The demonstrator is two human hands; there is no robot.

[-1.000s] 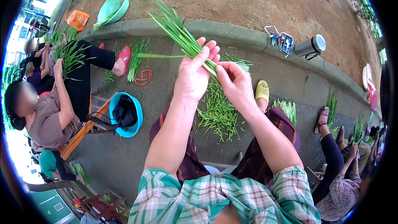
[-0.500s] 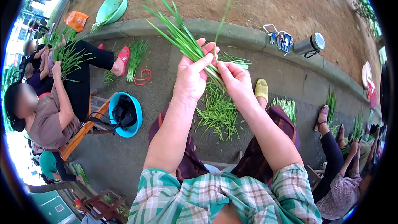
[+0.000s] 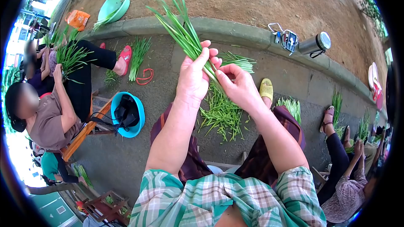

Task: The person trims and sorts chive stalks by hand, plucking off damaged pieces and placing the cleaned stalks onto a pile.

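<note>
My left hand (image 3: 193, 77) is closed around a bunch of garlic chives (image 3: 183, 31), thumb across the stems, with the long green leaves pointing up and left. Against the lower, pale ends of that bunch, my right hand (image 3: 239, 85) pinches the stems between thumb and fingers. Beneath both hands lies a loose heap of short green pieces (image 3: 221, 117) on the pavement. A bundle of chives (image 3: 239, 62) lies just beyond my right hand, and another bundle (image 3: 291, 109) rests beside my right knee.
A kerb (image 3: 235, 32) crosses ahead, bearing a metal flask (image 3: 313, 44) and a small box (image 3: 289, 40). A mint basin (image 3: 114, 5) and an orange bag (image 3: 77, 19) sit beyond it. Left, a seated person (image 3: 54, 120) holds greens near a blue basin (image 3: 140, 115). Others sit right.
The single stalk that stood upright from my right fingers is gone from view there. My right hand has moved slightly down onto the stems, and the bunch now points more upward.
</note>
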